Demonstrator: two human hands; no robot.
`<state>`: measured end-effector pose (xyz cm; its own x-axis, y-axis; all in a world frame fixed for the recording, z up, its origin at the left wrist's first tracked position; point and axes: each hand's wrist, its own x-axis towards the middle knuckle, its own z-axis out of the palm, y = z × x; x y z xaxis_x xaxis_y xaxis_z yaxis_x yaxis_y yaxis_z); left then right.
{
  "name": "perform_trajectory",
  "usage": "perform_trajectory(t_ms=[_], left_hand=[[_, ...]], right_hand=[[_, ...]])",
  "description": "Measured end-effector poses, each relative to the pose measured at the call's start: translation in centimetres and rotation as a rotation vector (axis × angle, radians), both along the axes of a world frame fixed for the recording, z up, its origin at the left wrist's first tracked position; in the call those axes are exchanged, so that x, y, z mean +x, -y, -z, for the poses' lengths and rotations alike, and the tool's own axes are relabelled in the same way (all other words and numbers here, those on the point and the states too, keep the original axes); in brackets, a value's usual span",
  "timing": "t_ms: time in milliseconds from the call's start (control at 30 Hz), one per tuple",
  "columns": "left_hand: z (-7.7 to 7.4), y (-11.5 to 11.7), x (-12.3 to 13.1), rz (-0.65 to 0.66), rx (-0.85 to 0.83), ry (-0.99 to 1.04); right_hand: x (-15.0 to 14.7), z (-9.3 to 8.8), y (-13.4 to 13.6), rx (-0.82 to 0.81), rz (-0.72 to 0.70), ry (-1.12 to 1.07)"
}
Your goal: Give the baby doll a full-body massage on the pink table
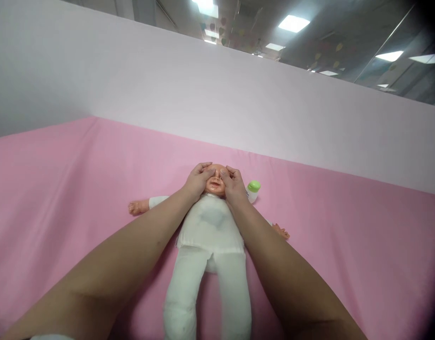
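A baby doll (pixel 211 226) in white cloth clothing lies on its back, head away from me, arms spread to the sides. My left hand (pixel 199 180) cups one side of the doll's head, its thumb lying across the face by the eye. On the other side, my right hand (pixel 235 184) is wrapped round the head in the same way, thumb near the nose. Between the two thumbs the doll's nose and mouth show, while its eyes are covered. Beside my right wrist stands a small bottle with a green cap (pixel 254 186), partly hidden by that hand.
Pink sheeting (pixel 338 222) spreads under the doll, with soft creases at left and right. A pale wall or panel (pixel 217 99) rises behind it. Above that, a glass surface (pixel 309 42) shows bright ceiling lights.
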<state>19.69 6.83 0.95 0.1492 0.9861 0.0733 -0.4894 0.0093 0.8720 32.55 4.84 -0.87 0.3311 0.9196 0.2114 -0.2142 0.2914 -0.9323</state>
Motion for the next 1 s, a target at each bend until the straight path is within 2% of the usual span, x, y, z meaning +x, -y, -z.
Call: perform_trajectory(t_ms=[133, 300, 433, 567, 800, 1000], left_hand=[[0.0, -0.1, -0.3, 0.001, -0.014, 0.001], [-0.1, 0.2, -0.5, 0.022, -0.035, 0.029], [0.0, 0.4, -0.5, 0.013, 0.021, -0.021], [0.1, 0.2, -0.4, -0.052, 0.051, -0.078], [0.7, -0.6, -0.1, -0.077, 0.072, -0.116], [0.6, -0.6, 0.0, -0.061, 0.032, -0.076]], right_hand=[[0.5, 0.5, -0.2, 0.017, -0.066, -0.130], [1.2, 0.2, 0.6, -0.010, -0.176, -0.169], [0.9, -0.3, 1.0, -0.011, -0.178, -0.189], [0.6, -0.7, 1.1, -0.016, -0.178, -0.110], [0.5, -0.6, 0.0, -0.042, -0.016, 0.012], [1.3, 0.4, -0.6, -0.009, -0.092, -0.068]])
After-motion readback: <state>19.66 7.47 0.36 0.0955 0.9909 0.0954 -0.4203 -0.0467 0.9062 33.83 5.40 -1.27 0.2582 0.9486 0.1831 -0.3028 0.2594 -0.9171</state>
